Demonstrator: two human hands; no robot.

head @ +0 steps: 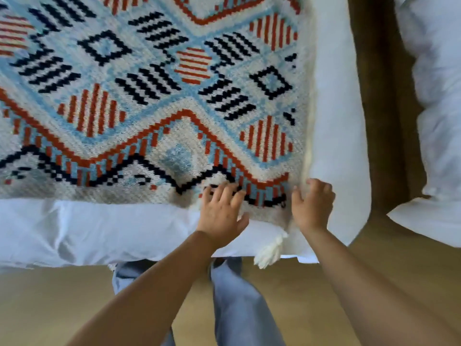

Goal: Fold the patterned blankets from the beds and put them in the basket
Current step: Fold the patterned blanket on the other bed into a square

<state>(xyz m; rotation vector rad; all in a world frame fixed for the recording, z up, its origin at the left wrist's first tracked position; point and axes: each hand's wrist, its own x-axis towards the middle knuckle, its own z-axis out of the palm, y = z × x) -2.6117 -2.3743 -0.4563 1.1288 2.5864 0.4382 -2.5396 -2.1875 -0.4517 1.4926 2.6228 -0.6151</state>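
Blanket: the patterned blanket (154, 96) lies spread flat over the bed, woven in cream, pale blue, rust red and navy diamonds and zigzags; its near right corner sits by the bed's near edge.
Tassel: a cream tassel (270, 252) hangs from that blanket corner, over the edge of the white bedding.
Left hand: the left hand (220, 208) lies palm down on the blanket just inside the corner, fingers spread and flat, gripping nothing.
Right hand: the right hand (313, 207) is at the blanket's right edge just beside the corner, fingers curled loosely; whether it has pinched the edge I cannot tell.
Bed: the bed (339, 136) under the blanket is dressed in white, with a bare strip of bedding showing to the right of the blanket and rumpled white sheet below its near edge.
Floor: light wooden floor (287, 290) runs below the blanket's near edge; the person's legs in grey-blue trousers (237, 295) stand there.
Second bed: a second bed (439, 101) with white bedding lies right of the blanket, apart from the first, with a dark brown gap (384, 101) between them.
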